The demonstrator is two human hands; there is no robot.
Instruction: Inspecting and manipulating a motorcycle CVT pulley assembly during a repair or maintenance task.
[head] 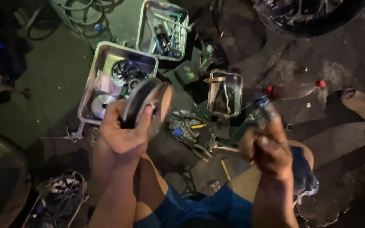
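My left hand (121,131) grips a round grey metal pulley disc (146,107), held up on edge in front of me. My right hand (267,145) is closed in a fist around a dark power tool (254,118) whose body pokes out above my fingers; the tool is blurred and mostly hidden. The two hands are apart, the disc to the left of the tool. My bare knees and blue shorts (208,209) show below the hands.
Three metal trays lie on the dark floor: one (96,71) with a fan-shaped part and discs, one (142,29) with tools, a small one (237,90). Pliers and loose tools (191,131) lie between my hands. A tyre (313,17) is top right, an engine cover (62,196) bottom left, a foot (362,103) at right.
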